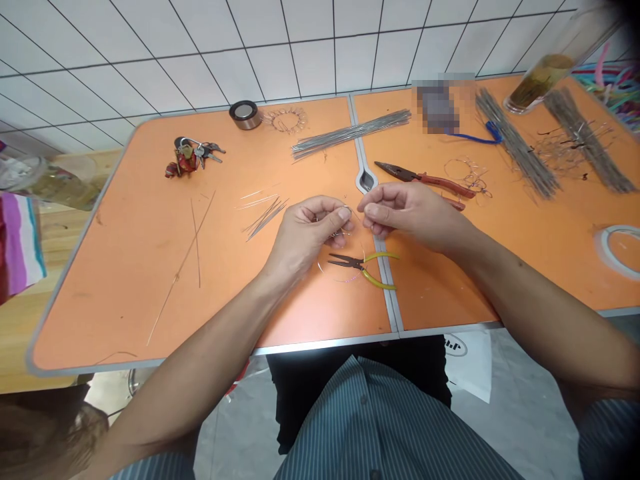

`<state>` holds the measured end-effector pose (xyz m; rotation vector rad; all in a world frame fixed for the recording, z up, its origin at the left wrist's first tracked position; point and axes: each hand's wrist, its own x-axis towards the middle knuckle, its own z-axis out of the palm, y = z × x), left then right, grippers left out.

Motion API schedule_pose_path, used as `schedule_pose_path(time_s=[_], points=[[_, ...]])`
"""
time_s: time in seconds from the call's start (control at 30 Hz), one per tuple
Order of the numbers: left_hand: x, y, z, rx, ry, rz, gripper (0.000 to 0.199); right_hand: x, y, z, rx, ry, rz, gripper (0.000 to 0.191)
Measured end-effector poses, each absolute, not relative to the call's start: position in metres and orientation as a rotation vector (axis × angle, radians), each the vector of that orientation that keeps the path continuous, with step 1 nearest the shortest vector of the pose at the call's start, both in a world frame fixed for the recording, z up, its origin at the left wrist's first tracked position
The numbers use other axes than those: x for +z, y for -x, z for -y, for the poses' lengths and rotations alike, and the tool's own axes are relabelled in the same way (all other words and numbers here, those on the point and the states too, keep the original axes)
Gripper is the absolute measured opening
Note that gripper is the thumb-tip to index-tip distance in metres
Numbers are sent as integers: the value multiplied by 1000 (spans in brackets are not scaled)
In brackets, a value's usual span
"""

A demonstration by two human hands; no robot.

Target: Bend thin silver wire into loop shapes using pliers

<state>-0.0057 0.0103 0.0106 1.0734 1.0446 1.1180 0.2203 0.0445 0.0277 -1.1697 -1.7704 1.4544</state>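
Note:
My left hand (320,225) is closed, thumb against forefinger, on a thin piece of wire (353,212) whose ends poke out around the fingers. Just to its right, my right hand (395,210) has thumb and fingertips pinched together close to the wire; whatever lies between them is too small to make out. Below both hands lie small pliers with yellow handles (375,257), jaws pointing left. Several short cut wires (267,219) rest left of my left hand. Beyond my right hand are larger long-nose pliers with red handles (425,180).
On the orange folding table (150,220) lie a bundle of straight wires (350,133), a tape roll (245,115), keys (193,157) and a wire ring (287,120). At right are more wire bundles (520,147), a glass jar (540,80) and a white ring (620,250). A tiled wall borders the back.

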Motion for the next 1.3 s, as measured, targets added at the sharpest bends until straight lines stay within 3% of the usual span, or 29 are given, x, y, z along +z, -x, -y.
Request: schedule_pose_path(time_s=[0.1,0.23,0.3,0.53,0.93,1.03,1.1,1.17,1.3], points=[[16,11,-15,1222,-1047,-1092,28,33,-230,-34,886,1352,2187,25],[22,20,-22,1352,-1003,-1142,24,35,-230,-7,380,1411,2671,44],[24,24,-26,1392,-988,-1139,22,35,-224,5,216,1438,2842,41],[29,35,-31,1462,-962,-1108,21,23,-210,21,-121,1294,2891,5],[32,44,-38,1464,-924,-1092,24,-1,-210,17,-547,1135,2799,12],[33,45,-37,1457,-936,-1077,22,4,-213,14,-402,1327,2764,14],[33,45,-37,1442,-948,-1076,22,13,-216,9,-121,1569,2640,13],[33,45,-36,1424,-961,-1076,21,22,-219,1,353,1714,2446,14],[33,45,-35,1392,-974,-1084,21,37,-224,-23,1459,1522,1816,28]])
